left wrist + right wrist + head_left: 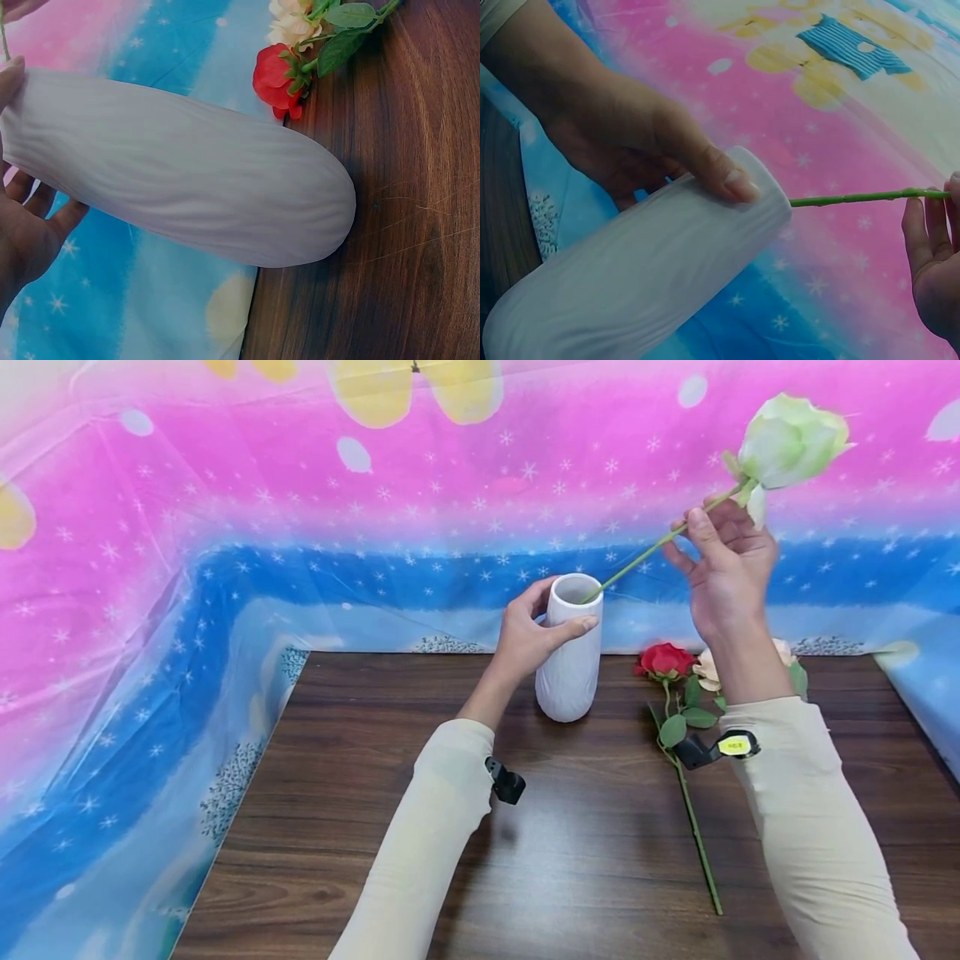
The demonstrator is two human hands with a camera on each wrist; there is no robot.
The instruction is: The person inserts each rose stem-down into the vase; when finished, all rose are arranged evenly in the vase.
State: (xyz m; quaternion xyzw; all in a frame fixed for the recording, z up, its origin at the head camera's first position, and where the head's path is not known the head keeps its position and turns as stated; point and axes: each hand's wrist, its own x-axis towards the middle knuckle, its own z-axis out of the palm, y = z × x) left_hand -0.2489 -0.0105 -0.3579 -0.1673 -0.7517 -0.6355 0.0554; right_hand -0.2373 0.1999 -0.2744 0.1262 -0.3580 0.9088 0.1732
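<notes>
A white ribbed vase (570,668) stands near the table's back edge. My left hand (528,631) grips it near the rim, thumb across the front and fingers behind. Up to the right, my right hand (731,564) pinches the green stem of a pale green-white artificial rose (791,442) just below its bloom. The lower end of that stem (847,199) goes into the vase's mouth at a slant; its tip is hidden inside. In the left wrist view the vase (187,165) fills the middle, with part of my left hand (34,240) at its upper end.
Right of the vase, a red rose (665,660) lies on the dark wooden table (360,793), its stem pointing toward the front. Beside it is a cream rose (707,670), partly hidden behind my right forearm. A patterned pink and blue cloth (450,510) hangs behind the table.
</notes>
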